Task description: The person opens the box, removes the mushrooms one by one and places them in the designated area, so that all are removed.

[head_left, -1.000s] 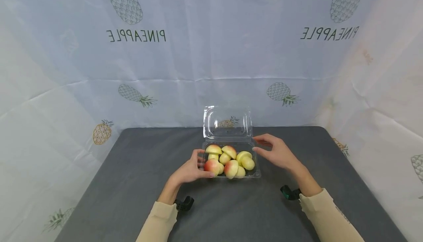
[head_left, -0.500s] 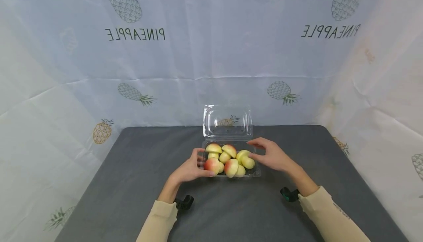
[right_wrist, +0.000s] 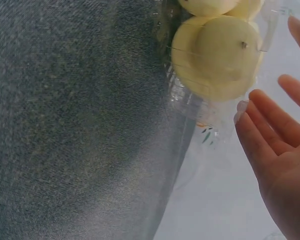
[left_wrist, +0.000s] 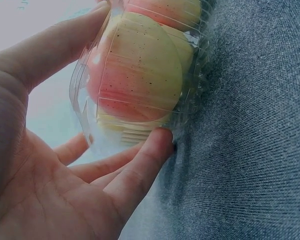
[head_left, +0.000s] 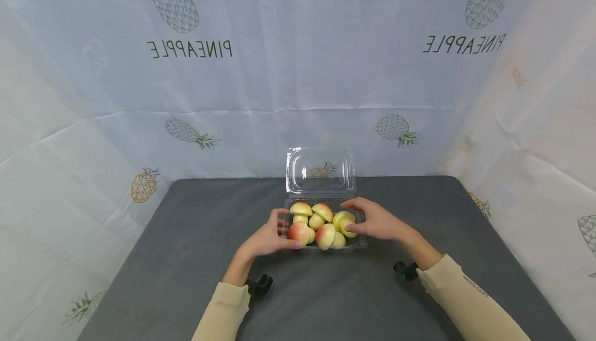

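Nearest, my sleeves [head_left: 224,305] come in from left and right over the grey table [head_left: 326,292], a black camera [head_left: 261,285] at each wrist. My left hand [head_left: 270,234] holds the left end of the clear box [head_left: 359,244], thumb along its near side and the other fingers round the end. The left wrist view adds dark specks on a red-and-yellow cap and pale ribs beneath it, both too small in the head view. My right hand [head_left: 375,221] is spread above the right end; from the head my thumb seems to cross the right mushroom [head_left: 341,218], but the right wrist view shows my fingers loosely extended, with a gap between thumb and mushroom. The box sits toward the table's far edge, five mushrooms [head_left: 324,236] inside. Beyond them the lid [head_left: 321,181] stands raised, and behind hangs a white cloth [head_left: 298,77] printed with pineapples, its mirrored lettering visible only from the head.
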Tool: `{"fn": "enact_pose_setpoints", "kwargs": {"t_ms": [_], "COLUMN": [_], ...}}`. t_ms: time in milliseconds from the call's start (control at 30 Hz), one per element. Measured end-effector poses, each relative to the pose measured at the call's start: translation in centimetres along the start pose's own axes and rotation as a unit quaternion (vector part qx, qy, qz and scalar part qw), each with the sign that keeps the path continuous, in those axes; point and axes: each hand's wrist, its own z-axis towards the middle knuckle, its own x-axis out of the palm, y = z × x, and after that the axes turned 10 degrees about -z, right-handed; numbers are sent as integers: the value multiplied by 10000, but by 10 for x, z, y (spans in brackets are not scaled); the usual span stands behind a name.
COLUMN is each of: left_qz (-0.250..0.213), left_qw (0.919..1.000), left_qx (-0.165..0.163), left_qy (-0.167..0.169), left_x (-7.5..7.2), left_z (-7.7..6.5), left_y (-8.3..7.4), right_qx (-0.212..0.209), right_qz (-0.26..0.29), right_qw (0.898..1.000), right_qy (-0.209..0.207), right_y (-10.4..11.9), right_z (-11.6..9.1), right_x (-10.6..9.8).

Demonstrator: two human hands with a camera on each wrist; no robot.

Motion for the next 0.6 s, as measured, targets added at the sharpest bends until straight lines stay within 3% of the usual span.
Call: {"fn": "enact_pose_setpoints", "kwargs": {"t_ms": [600], "left_qz": [-93], "left_qw": [10000], "left_qx": [-10], "left_qy": [14], "left_x": [0], "left_z": [1], "left_y": [2], "right_qx": [-46], "right_qz": [-582], "right_qw": [9982], "right_qy": [102], "right_y": [-1], "right_z": [17], "right_x": [17]}}
